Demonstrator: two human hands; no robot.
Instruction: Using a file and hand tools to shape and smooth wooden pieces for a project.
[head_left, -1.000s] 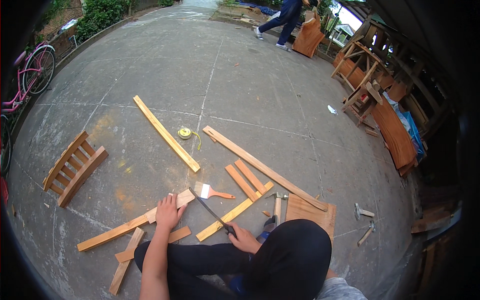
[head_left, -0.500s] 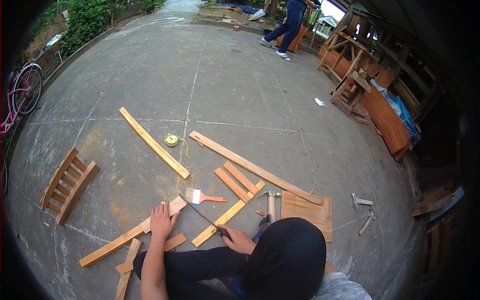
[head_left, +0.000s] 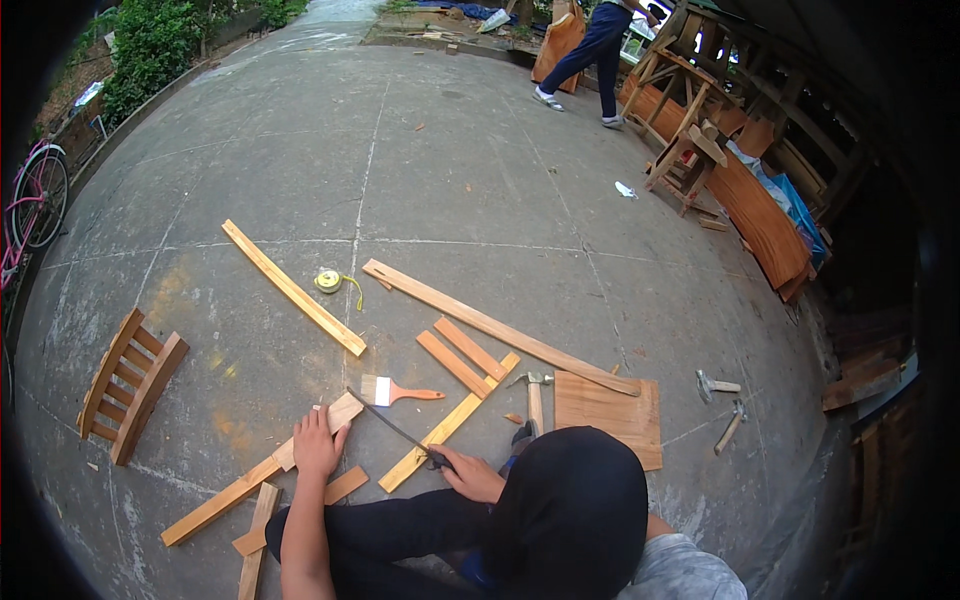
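My left hand is closed over a pale wooden piece, pressing it down at the upper end of a longer wooden bar. In my right hand is the black handle of a long, thin, dark file. Its far tip meets the end of the pale piece, and its blade slants across the gap between my hands. Just beyond the blade lies a paintbrush with an orange handle. A yellowish wooden strip passes under the file's handle end. A dark rounded shape covers part of my right arm.
A curved slatted wooden frame stands at left. Ahead lie a curved strip, a tape measure and a long board. A hammer touches a flat panel. Two more hammers lie right. Another person walks far off.
The whole view has shifted slightly. My hands, the file and the pale piece keep almost the same positions. The far person has stepped to the right.
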